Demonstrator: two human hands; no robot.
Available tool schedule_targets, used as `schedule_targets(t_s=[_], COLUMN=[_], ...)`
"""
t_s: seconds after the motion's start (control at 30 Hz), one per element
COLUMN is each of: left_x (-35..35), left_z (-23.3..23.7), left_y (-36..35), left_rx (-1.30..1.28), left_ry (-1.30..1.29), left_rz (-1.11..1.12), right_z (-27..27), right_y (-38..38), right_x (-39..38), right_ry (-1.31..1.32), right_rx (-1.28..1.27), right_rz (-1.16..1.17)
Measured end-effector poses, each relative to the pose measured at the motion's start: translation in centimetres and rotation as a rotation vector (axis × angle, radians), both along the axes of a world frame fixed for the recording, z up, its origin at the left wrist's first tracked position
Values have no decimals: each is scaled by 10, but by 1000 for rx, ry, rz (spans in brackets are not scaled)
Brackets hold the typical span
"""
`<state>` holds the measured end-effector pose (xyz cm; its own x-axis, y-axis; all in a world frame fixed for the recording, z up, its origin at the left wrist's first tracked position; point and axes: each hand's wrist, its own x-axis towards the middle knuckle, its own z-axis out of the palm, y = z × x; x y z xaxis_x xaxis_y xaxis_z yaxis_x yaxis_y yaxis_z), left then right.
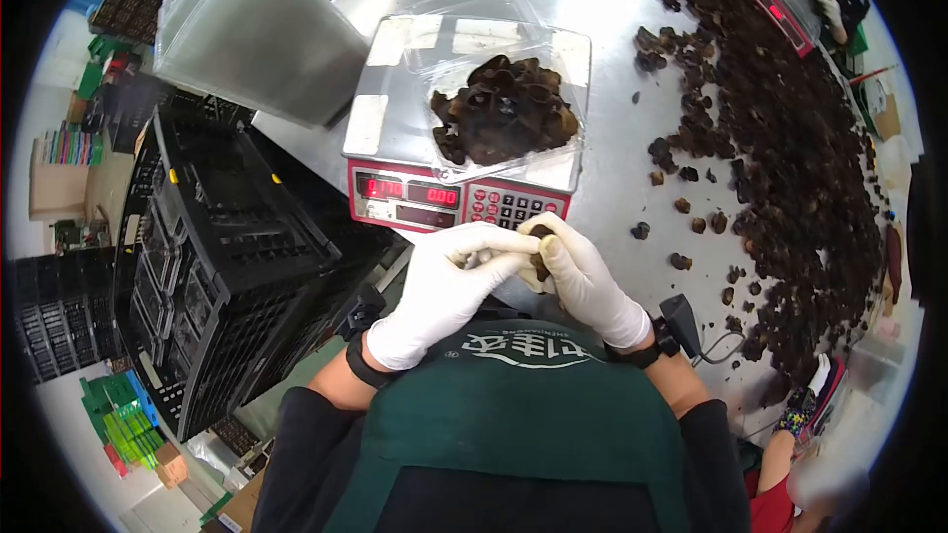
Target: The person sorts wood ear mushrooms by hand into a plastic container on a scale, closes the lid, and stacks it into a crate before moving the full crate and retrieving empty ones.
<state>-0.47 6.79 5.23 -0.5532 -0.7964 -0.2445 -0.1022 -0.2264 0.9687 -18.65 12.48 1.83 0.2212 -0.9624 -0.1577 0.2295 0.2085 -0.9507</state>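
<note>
On a steel table (612, 89), a long heap of dark fungus (800, 158) lies right of a scale (454, 199) bearing a clear tray (464, 39). Just before the scale, the gloved left hand (444, 286) and right hand (588, 286) together pinch one small fungus piece (539, 263).

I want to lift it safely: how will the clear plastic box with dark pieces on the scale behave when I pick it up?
Probably light and flexible: the clear plastic box looks thin, so it may bend if gripped by one edge. The wrinkled dark pieces are heaped loosely and may spill if it tilts.
</note>
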Motion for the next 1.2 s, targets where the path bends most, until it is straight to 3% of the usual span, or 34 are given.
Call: schedule_targets(t_s=[0.07, 0.37, 0.47, 0.5, 0.57, 0.67, 0.8, 0.83, 0.9, 1.0, 1.1, 1.2], left_x=[-2, -5, -9, -6, 1, 19, 17, 15, 7, 1, 11, 24], left_z=[-4, -15, 2, 5, 2, -28, -63, -65, -64, -53, -19, 2], left_y=[1, -5, -18, -29, -64, -150, -215, -222, -226, -215, -174, -117], left_rx=[133, 23, 27, -59, -367, -771, -772, -687, -516, -581, -740, -995], left_ry=[59, -53, -98, -129, -122, -381, -686, -652, -586, -317, -216, -368], left_rz=[55, 4, 5, 12, 233, 467, 496, 461, 393, 464, 348, 213], right_z=[-5, -11, -14, -15, -13, -8, 4, 6, -5, -22, -17, -4], right_y=[-2, -4, -3, -4, -7, -14, -27, -31, -36, -40, -51, -64], right_x=[1, -2, -11, -16, -26, -54, -63, -63, -68, -75, -79, -82], right_ry=[-26, 114, 222, 256, 223, 244, 214, 212, 189, 218, 253, 205], right_rx=[33, -12, -30, -26, 85, 194, 197, 194, 143, 124, 154, 159], right_rz=[-4, -39, -69, -82, -219, -303, -442, -473, -495, -504, -498, -459])
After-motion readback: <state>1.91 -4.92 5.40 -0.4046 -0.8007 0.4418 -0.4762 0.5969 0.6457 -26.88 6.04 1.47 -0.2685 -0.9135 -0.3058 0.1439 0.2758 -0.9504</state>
